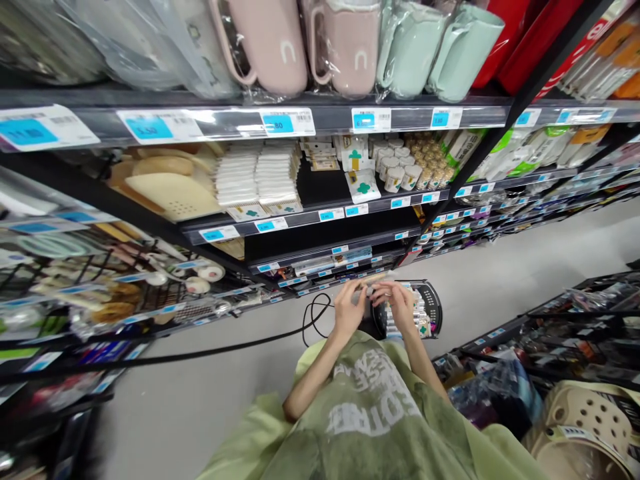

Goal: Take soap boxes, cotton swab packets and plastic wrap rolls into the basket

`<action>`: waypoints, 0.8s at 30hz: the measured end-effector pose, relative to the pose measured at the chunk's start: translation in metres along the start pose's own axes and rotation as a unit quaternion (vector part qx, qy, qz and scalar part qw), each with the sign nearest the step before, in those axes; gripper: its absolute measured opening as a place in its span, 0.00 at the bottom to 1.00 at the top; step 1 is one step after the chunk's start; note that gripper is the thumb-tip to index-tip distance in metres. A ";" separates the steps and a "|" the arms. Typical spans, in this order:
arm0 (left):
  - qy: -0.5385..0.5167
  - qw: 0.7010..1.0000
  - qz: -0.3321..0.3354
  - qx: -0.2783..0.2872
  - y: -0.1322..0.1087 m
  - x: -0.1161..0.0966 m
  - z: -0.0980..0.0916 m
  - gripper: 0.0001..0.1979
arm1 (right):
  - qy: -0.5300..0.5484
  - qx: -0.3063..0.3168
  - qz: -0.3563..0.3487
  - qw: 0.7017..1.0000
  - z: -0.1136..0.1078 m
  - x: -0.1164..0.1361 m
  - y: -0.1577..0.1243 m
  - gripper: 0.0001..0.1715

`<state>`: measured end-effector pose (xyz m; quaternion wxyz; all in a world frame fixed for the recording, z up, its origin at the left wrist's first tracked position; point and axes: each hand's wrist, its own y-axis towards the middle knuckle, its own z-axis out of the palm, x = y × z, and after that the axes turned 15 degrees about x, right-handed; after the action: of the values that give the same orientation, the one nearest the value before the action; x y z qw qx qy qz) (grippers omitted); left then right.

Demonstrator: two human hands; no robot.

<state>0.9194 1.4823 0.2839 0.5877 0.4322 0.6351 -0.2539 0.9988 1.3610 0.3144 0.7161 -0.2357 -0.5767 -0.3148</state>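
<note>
one slim pale item (382, 276) spans left to right above the hands; the left hand (351, 303) pinches near its left end, while the right hand's (399, 303) half-curled grip cannot be told. near right, a black basket (439, 310) holds white packs (419, 312).

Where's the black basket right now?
Head view, right of centre in the lower half: the black basket shows partly behind the right hand, with grey floor to its right.
</note>
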 end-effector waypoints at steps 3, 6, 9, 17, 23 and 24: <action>-0.201 0.973 -0.116 -0.024 -0.001 0.001 0.008 0.21 | -0.067 -0.081 -0.008 0.994 -0.005 -0.002 0.002 0.29; -0.349 0.922 -0.170 -0.014 -0.002 0.000 0.013 0.30 | -0.119 -0.135 -0.006 0.984 -0.012 -0.006 0.006 0.28; -0.382 0.907 -0.178 0.016 -0.003 -0.003 0.016 0.33 | -0.101 -0.087 0.026 0.991 -0.016 -0.008 0.007 0.30; -0.382 0.906 -0.175 0.039 0.000 -0.008 0.019 0.31 | -0.100 -0.081 0.017 0.991 -0.017 -0.006 0.005 0.30; -0.394 0.902 -0.176 0.022 0.003 -0.011 0.016 0.28 | -0.121 -0.065 0.015 0.990 -0.018 -0.011 0.006 0.28; -0.396 0.901 -0.177 0.017 0.003 -0.010 0.015 0.27 | -0.121 -0.064 0.015 0.990 -0.018 -0.012 0.006 0.28</action>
<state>0.9295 1.4686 0.2918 0.7285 0.1867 0.4118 -0.5147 1.0137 1.3551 0.2993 0.6290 -0.3262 -0.6341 -0.3098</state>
